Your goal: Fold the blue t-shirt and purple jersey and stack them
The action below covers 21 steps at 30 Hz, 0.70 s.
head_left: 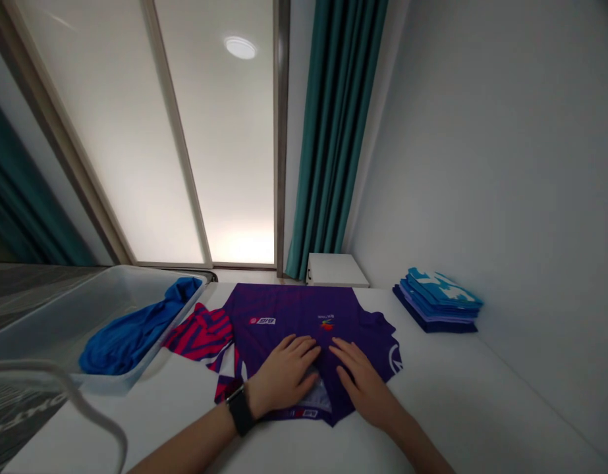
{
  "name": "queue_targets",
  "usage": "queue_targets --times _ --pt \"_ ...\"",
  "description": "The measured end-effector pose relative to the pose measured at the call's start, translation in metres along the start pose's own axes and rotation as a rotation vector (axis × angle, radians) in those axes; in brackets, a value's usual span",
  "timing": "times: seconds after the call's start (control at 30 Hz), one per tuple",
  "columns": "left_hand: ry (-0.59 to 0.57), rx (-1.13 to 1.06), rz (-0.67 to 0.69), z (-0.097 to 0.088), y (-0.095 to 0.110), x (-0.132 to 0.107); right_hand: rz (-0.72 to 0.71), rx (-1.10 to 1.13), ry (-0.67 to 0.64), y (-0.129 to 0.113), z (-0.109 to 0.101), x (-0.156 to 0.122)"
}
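Observation:
A purple sports shirt (288, 309) is spread on the white table, its collar end towards me and a small logo on the chest. Red and purple stripes cover one sleeve (202, 332) at the left; the other sleeve (385, 342) lies out to the right. My left hand (286, 372), with a dark watch on the wrist, rests flat on the shirt beside the neck opening. On the other side of that opening, my right hand (360, 382) lies with fingers stretched over the fabric. Neither hand grips the cloth.
A stack of folded blue and purple clothes (437, 299) sits at the right by the wall. To the left stands a translucent plastic tub (41, 329) with a crumpled blue garment (140, 329) inside. A pale curved tube (81, 401) crosses the lower left. Behind the table is a white cabinet (336, 270).

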<state>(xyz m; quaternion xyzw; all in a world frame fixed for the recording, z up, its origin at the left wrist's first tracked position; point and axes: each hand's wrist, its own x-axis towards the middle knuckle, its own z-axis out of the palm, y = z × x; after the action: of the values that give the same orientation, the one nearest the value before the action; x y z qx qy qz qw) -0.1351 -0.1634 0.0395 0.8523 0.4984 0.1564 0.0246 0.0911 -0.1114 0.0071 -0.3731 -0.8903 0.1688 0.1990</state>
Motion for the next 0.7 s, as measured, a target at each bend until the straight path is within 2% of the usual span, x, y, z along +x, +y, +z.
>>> queue_targets --times 0.17,0.37,0.5,0.7 --pt "0.003 0.003 0.075 0.011 0.001 0.06 0.065 -0.165 0.14 0.036 -0.007 -0.001" --pt "-0.011 -0.014 0.057 0.031 -0.002 0.122 0.158 -0.252 0.193 0.044 -0.006 -0.008" --pt "0.026 -0.058 0.029 0.045 0.001 0.137 0.213 -0.255 0.205 0.042 -0.004 -0.009" --pt "0.07 -0.117 0.012 0.063 0.0 0.134 0.224 -0.24 0.208 0.04 -0.001 -0.006"
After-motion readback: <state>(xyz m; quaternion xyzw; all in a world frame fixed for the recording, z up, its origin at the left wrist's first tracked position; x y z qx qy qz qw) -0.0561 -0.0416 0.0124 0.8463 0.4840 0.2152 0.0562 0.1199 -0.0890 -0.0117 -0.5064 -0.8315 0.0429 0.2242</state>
